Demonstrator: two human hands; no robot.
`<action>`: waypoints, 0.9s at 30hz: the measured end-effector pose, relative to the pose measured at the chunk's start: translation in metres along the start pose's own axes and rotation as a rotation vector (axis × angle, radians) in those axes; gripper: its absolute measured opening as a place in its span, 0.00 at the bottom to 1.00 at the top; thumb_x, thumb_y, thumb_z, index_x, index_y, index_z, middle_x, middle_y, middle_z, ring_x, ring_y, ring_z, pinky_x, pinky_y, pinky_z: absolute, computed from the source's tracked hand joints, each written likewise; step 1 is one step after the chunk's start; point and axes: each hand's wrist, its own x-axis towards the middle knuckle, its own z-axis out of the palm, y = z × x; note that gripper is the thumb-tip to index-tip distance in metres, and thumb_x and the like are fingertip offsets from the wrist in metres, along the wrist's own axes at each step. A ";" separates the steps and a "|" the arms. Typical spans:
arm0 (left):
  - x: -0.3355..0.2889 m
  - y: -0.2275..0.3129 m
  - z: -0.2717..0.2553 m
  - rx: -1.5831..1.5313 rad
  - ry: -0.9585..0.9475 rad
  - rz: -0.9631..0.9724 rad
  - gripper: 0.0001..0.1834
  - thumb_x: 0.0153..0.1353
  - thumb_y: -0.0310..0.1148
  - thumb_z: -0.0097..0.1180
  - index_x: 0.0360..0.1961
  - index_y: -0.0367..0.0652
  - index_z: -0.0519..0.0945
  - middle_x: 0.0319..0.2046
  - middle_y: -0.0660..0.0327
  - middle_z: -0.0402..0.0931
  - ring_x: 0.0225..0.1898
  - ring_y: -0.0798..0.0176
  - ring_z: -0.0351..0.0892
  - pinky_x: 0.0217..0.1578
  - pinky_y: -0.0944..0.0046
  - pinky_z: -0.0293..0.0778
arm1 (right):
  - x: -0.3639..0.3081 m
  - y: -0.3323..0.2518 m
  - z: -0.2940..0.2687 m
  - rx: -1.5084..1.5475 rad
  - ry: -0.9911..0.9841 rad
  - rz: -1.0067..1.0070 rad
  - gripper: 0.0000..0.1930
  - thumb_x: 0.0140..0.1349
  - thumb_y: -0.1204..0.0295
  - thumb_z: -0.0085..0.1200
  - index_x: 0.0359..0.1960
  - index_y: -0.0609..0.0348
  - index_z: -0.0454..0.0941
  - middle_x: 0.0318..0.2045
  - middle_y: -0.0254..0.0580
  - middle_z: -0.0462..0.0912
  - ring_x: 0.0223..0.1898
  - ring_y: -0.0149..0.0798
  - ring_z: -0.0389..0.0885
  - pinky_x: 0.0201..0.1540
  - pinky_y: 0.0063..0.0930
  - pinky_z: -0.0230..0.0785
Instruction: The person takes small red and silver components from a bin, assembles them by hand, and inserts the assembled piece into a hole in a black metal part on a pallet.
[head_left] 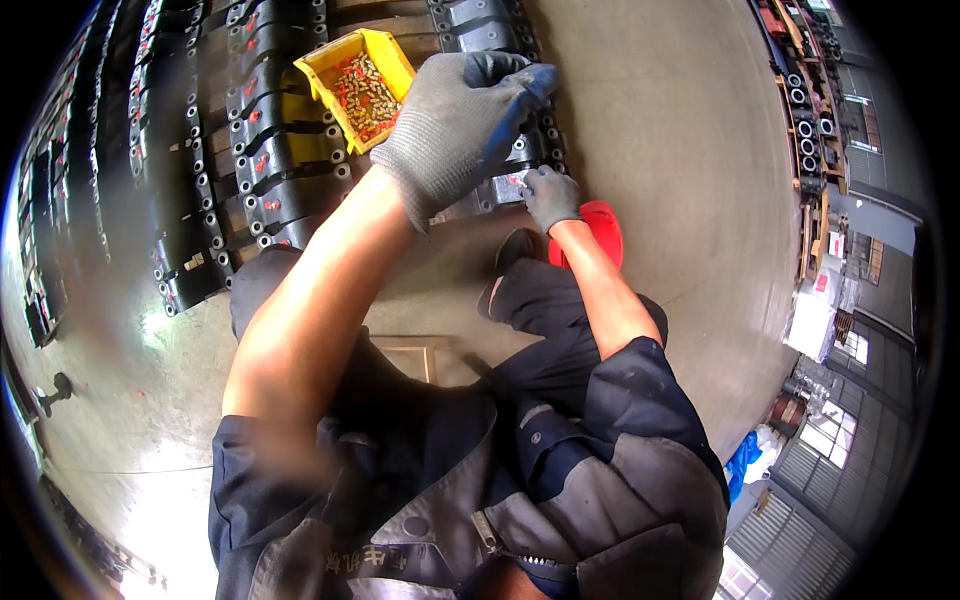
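My left hand, in a grey knit glove with blue-coated fingers, is raised close to the camera. Its fingers are curled together, and whatever they may hold is hidden. Just left of it a yellow bin holds many small brass-coloured and red pieces. Lower and farther right, my right hand, gloved in grey, bends its closed fingers at the near end of a black metal part. A small red spot shows beside those fingertips; whether it is gripped I cannot make out.
Rows of black metal parts with round eyes and red pieces lie on wooden supports to the left. A red rounded object is beside my right wrist. Stacked parts line the far right. Below my knees is a wooden frame.
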 end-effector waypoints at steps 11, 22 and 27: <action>-0.002 0.002 0.002 -0.028 -0.002 -0.020 0.16 0.67 0.38 0.59 0.38 0.33 0.86 0.22 0.68 0.78 0.26 0.79 0.70 0.27 0.70 0.70 | -0.002 0.007 0.010 -0.009 0.082 -0.133 0.08 0.56 0.65 0.61 0.37 0.43 0.84 0.37 0.42 0.80 0.39 0.51 0.83 0.41 0.49 0.75; -0.004 0.009 0.002 -0.015 -0.018 -0.066 0.15 0.67 0.38 0.59 0.38 0.34 0.86 0.22 0.68 0.78 0.26 0.79 0.71 0.27 0.71 0.70 | -0.004 0.011 0.002 0.042 0.033 -0.077 0.09 0.59 0.65 0.60 0.41 0.44 0.85 0.41 0.41 0.80 0.41 0.51 0.82 0.45 0.48 0.76; -0.001 0.001 0.002 -0.039 -0.010 -0.037 0.15 0.67 0.38 0.59 0.39 0.33 0.86 0.23 0.67 0.79 0.26 0.79 0.71 0.27 0.71 0.71 | 0.000 0.005 -0.002 0.030 -0.006 -0.044 0.09 0.58 0.64 0.60 0.40 0.45 0.85 0.41 0.41 0.80 0.41 0.51 0.82 0.45 0.49 0.75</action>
